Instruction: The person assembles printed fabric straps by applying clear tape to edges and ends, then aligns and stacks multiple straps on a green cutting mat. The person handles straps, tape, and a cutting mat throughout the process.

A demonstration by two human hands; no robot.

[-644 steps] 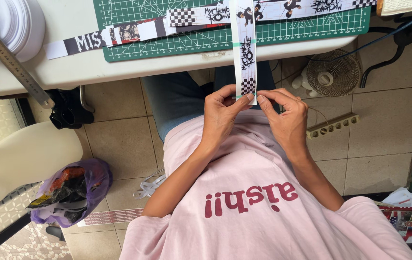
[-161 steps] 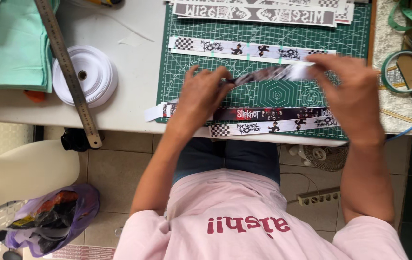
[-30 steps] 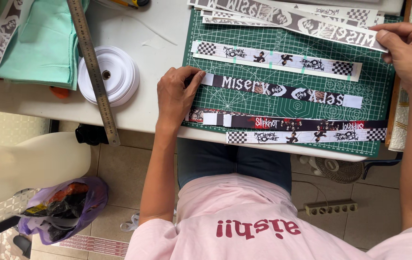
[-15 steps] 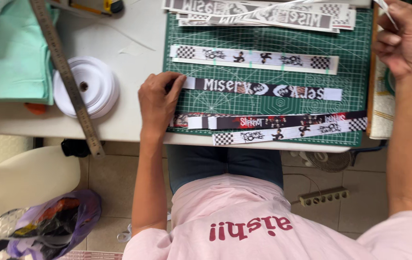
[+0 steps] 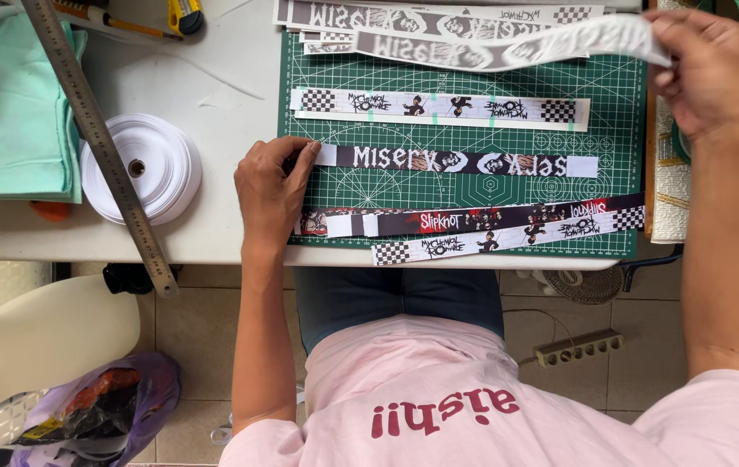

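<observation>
Seen from above, a person in a pink shirt point(image 5: 473, 406) sits at a white desk point(image 5: 214, 121). At the desk's near edge, on a green cutting mat point(image 5: 465, 186), lie two overlapping printed strips: a white one with checkered ends point(image 5: 508, 242) and a black one point(image 5: 482, 219) just behind it. The left hand point(image 5: 273, 192) rests flat at the mat's left edge, fingers loosely spread, its fingertips pressing the left end of a black lettered strip point(image 5: 456, 162) lying mid-mat. Left of that hand, a roll of white ribbon point(image 5: 146, 169) sits under a long steel ruler point(image 5: 97, 143), near folded mint fabric point(image 5: 11, 104). Farther back lies another checkered strip point(image 5: 439, 107). At the mat's far right corner, the right hand point(image 5: 711, 73) pinches one end of a pale printed strip point(image 5: 516, 50), lifted above a stack of strips point(image 5: 439, 15).
</observation>
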